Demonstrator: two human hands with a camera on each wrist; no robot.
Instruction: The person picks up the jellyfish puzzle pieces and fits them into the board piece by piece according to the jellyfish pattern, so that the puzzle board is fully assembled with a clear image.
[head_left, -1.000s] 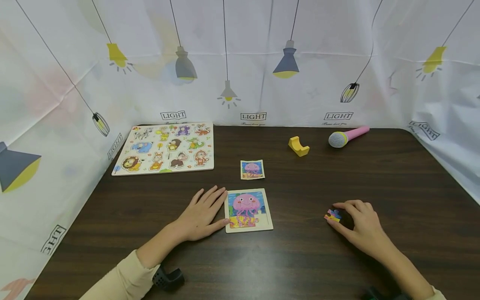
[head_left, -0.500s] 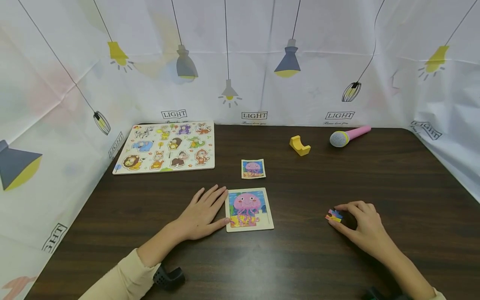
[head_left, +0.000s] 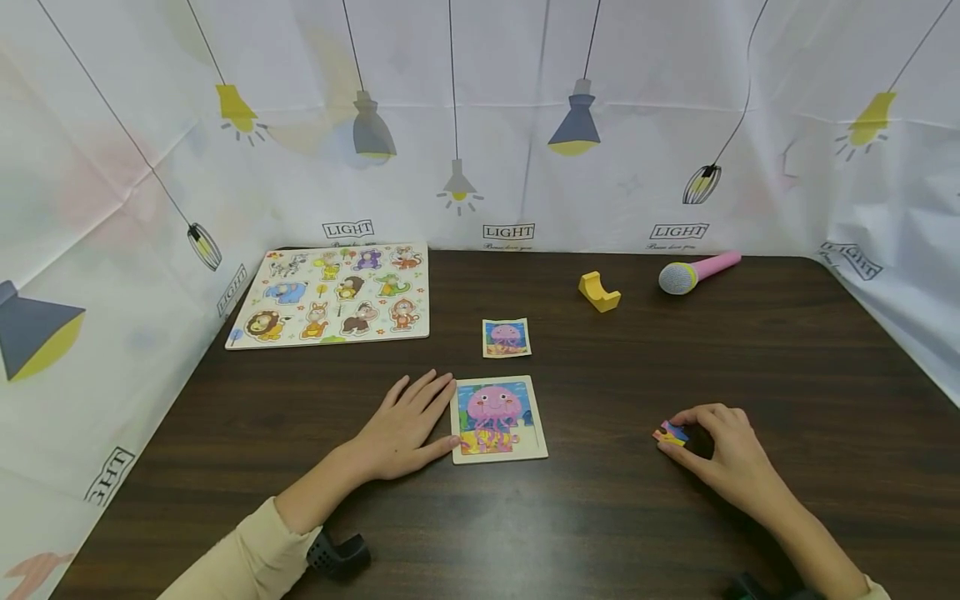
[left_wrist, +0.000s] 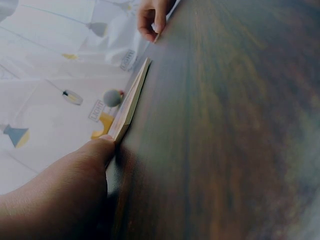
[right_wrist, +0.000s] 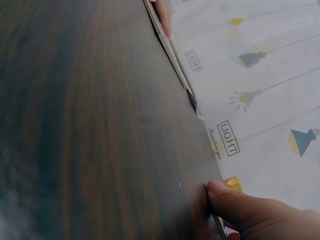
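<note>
A square jigsaw puzzle board (head_left: 531, 442) with a pink jellyfish picture lies mid-table. Its lower right corner shows bare tray. My left hand (head_left: 401, 432) rests flat beside it, fingers spread, with thumb and a fingertip touching the board's left edge. Off to the right, my right hand (head_left: 722, 454) pinches a small blue, pink and yellow puzzle piece (head_left: 670, 433) between thumb and fingers, low over the table. In the right wrist view the thumb (right_wrist: 217, 187) hides most of that piece. Behind the board lies a small jellyfish picture card (head_left: 506, 338).
A large animal puzzle board (head_left: 330, 296) lies at the back left. A yellow curved block (head_left: 599, 292) and a pink toy microphone (head_left: 698, 273) sit at the back right. A lamp-printed white cloth (head_left: 637, 192) borders the dark wooden table (head_left: 585, 533).
The puzzle piece has turned slightly in my right hand's fingers and shifted a touch to the right. My left hand and the puzzle board keep their places.
</note>
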